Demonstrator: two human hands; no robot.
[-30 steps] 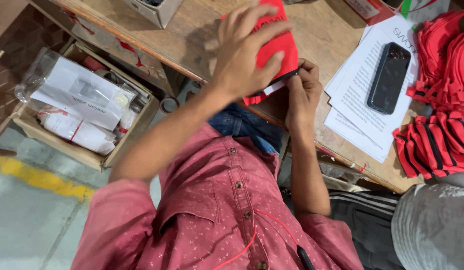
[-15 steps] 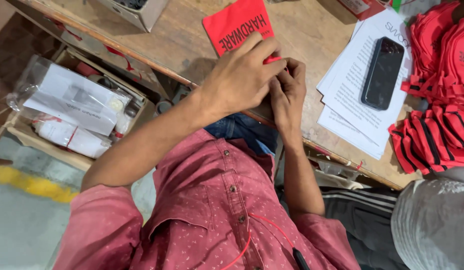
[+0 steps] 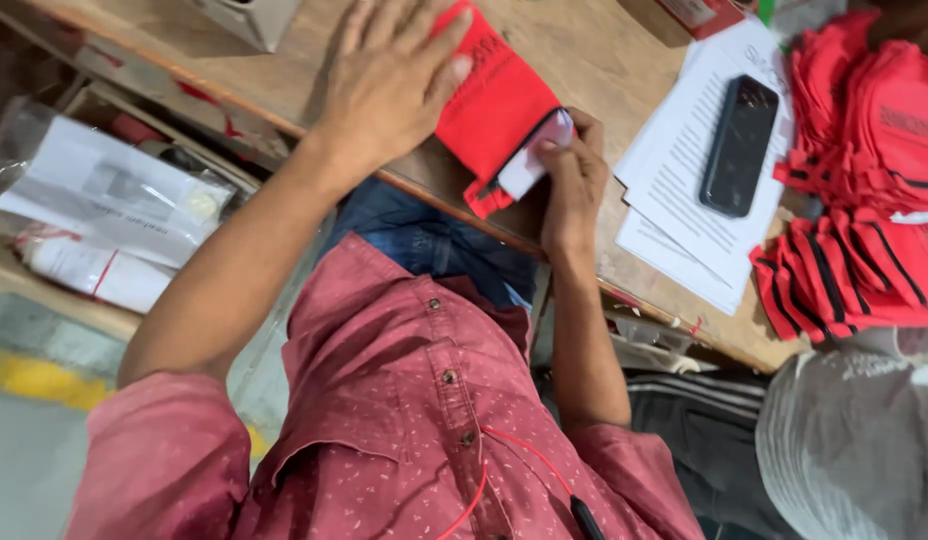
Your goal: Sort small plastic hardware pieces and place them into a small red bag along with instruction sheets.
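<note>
A red fabric pouch [image 3: 499, 105] with a black-trimmed opening lies on the wooden table [image 3: 594, 60] near its front edge. My left hand [image 3: 384, 85] rests on the pouch's far end, palm down with fingers spread. My right hand [image 3: 572, 180] pinches a small white card [image 3: 532, 160] at the pouch's opening. Part of the card sits inside the opening. My red patterned shirt fills the lower part of the view.
A black phone [image 3: 739, 145] lies on white papers [image 3: 684, 200] to the right. Beyond it sits a pile of red pouches with black stripes [image 3: 864, 230]. A cardboard box with plastic-wrapped packets [image 3: 104, 215] stands at the lower left. Another person's grey cap [image 3: 854, 450] is at the bottom right.
The pouch went from held up to lying flat on the table. My left hand now lies spread on it, and my right hand has brought a white card to its opening.
</note>
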